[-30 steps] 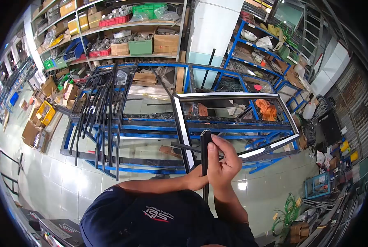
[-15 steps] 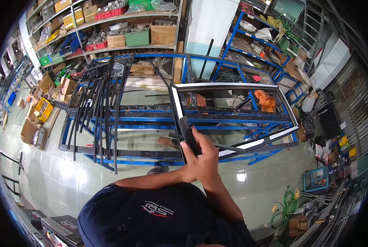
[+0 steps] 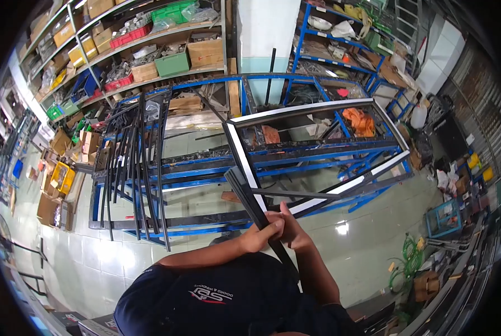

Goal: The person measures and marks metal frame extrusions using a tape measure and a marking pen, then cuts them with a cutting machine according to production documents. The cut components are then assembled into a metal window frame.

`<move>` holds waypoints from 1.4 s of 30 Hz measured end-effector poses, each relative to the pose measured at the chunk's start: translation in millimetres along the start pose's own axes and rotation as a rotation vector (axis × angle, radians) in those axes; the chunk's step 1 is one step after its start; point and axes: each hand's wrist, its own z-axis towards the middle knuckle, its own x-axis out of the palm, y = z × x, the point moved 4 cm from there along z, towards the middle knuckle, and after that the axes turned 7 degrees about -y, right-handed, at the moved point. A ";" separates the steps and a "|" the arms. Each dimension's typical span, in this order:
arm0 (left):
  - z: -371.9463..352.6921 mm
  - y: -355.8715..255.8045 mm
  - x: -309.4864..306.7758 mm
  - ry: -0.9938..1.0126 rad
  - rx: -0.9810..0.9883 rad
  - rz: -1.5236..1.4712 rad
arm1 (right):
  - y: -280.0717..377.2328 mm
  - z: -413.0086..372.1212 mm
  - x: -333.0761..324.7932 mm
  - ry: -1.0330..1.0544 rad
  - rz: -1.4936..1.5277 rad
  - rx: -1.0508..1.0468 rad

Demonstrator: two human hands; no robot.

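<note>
A long black profile bar [image 3: 245,196] slants from over the frame's near left corner down towards my body. My left hand [image 3: 260,235] is closed around its lower part, thumb on top. Right beside it, my right hand [image 3: 295,234] is closed at the same bar with its thumb raised; its fingers are partly hidden by the bar and my left hand. Behind the bar lies a rectangular black frame with white faces [image 3: 240,150], propped on the blue bench [image 3: 205,182]. A thin dark strip [image 3: 301,194] crosses the frame's near side.
Several black bars [image 3: 141,173] lie across the bench's left part. An orange cloth [image 3: 360,122] sits inside the frame's outline. Shelves with bins and boxes [image 3: 172,64] stand behind; a yellow crate [image 3: 63,178] is at left. A green hose [image 3: 410,255] lies on the floor at right.
The bar has come lower and tilted further, its bottom end now near my body. My right hand has slid down it, and my left hand has come into view gripping it. The camera view has shifted.
</note>
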 end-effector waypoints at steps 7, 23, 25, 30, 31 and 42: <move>2.7 -16.4 -8.9 0.003 0.159 0.401 | -41.5 -11.9 8.6 -0.259 0.452 0.093; -19.4 12.4 -130.3 -0.739 -0.270 -0.880 | 19.4 -65.7 -25.4 -0.817 -0.119 0.234; -20.3 13.7 -135.5 -0.770 -0.289 -0.865 | 19.6 -73.2 -23.8 -0.783 -0.209 0.329; -13.6 8.3 -133.8 -0.661 -0.366 -0.829 | -5.8 -90.4 -11.6 -0.800 -0.384 0.427; -12.8 9.1 -133.9 -0.597 -0.378 -0.846 | -7.5 -92.8 -9.9 -0.782 -0.395 0.497; -14.9 2.9 -139.4 -0.540 -0.396 -0.715 | 1.4 -124.5 12.0 -0.765 -0.703 0.449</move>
